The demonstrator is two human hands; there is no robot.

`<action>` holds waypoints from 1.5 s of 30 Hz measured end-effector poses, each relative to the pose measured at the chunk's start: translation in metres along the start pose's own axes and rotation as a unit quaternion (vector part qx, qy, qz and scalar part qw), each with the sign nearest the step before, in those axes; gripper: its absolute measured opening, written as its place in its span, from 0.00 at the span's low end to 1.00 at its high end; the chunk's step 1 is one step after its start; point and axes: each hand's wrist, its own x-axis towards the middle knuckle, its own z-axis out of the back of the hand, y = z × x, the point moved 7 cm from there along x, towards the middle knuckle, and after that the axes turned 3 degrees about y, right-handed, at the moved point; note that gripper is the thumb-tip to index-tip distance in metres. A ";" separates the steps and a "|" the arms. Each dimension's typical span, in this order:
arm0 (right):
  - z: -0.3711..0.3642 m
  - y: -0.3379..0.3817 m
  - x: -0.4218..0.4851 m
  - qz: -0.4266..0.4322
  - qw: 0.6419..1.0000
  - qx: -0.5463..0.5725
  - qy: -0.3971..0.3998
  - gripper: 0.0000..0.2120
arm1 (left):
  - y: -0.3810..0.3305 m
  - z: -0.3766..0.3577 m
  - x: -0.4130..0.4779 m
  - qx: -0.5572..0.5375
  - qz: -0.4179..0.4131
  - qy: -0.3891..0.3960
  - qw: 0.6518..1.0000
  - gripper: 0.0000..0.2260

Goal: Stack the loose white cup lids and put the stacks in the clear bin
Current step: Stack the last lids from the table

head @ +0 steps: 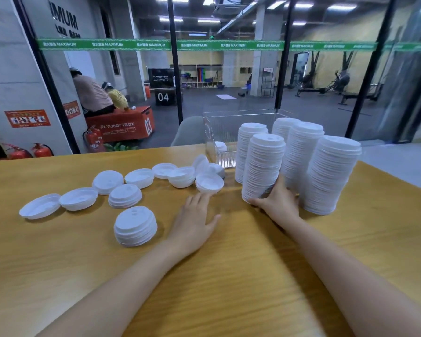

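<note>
Tall stack [263,166] of lids stands upright, long axis vertical, toward the right of the table [229,276] and short of its far edge. The right hand [277,203] grips its foot, thumb on the near-left side, fingers curled round the back (tips hidden between stacks). The clear bin [219,132] sits just behind and slightly left, at the far edge, with what looks like a few lids already inside. So the move is probably up, away from the person and over the bin wall. Held that low, a column this tall could lean or shear. Four other tall stacks [331,176] crowd it on the right and behind, some touching or nearly so; expect brushing on the lift. The left hand [192,224] lies palm-down on the table, fingers straight and slightly apart, holding nothing, tips just beside the nearest loose lid [209,182]; contact unclear. More loose lids and a short stack [135,226] trail off toward the left edge, so the left hand is nearer those, the right nearer the bin.
</note>
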 end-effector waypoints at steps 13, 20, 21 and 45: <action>-0.007 -0.001 -0.001 -0.035 0.997 -0.074 -0.005 0.48 | 0.017 -0.004 0.001 -0.010 0.040 -0.003 0.999 0.23; -0.012 0.009 -0.041 -0.012 0.998 -0.062 0.012 0.46 | 0.005 0.015 -0.021 -0.046 -0.023 -0.032 0.998 0.21; -0.015 0.015 -0.047 0.000 0.998 -0.061 0.015 0.46 | 0.004 0.021 -0.026 -0.044 -0.039 -0.039 0.998 0.21; -0.159 0.171 -0.102 0.263 0.890 0.155 0.339 0.35 | 0.174 0.097 -0.092 -0.081 0.038 0.052 0.995 0.40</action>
